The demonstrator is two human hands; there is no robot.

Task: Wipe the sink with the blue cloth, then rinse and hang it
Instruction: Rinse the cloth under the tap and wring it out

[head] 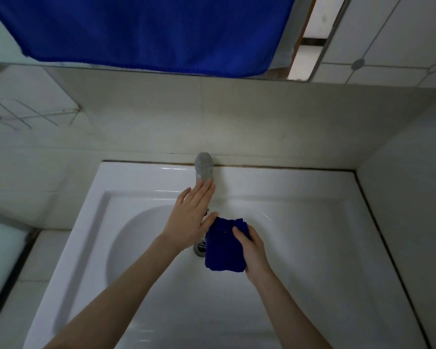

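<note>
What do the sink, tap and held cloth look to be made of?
The sink: likely glazed white ceramic, glossy with sharp highlights. The tap: probably metal, dull grey and blotchy; hard to tell. The blue cloth: soft fabric, perhaps microfibre, matte and crumpling in the right hand.

Both bare forearms [126, 285] reach forward from the lower edge, converging. The left hand [191, 215] is flat — fingers straight and close together, thumb splayed toward the other hand. The right hand [253, 253] sits just beside it, lower, fingers curled round a bunched blue cloth [223, 250].
</note>
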